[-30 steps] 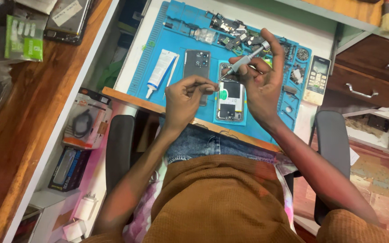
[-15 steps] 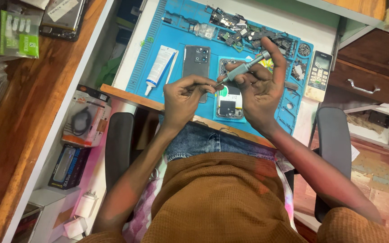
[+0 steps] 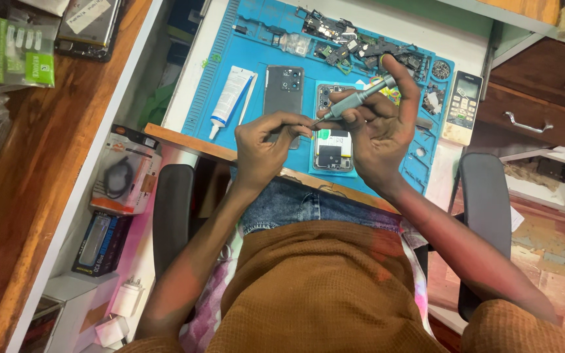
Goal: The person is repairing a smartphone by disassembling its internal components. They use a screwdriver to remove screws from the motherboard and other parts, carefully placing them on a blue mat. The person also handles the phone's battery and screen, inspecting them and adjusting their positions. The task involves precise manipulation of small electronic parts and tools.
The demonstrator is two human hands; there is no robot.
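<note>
Lowered since earlier, the right hand (image 3: 380, 131) grips a grey screwdriver (image 3: 356, 100); the left hand (image 3: 266, 145), curled, seemingly pinches its tip.

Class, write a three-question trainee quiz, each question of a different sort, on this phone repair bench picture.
1. True or false: the right hand holds a grey screwdriver.
2. Which lies left of the dark phone back cover on the blue mat? A) white tube B) remote control C) brush
3. Fill in: under both hands lies an opened ____, its insides showing.

Key: 1 true. 2 A, the white tube. 3 phone; the left hand meets the screwdriver's tip.
</note>
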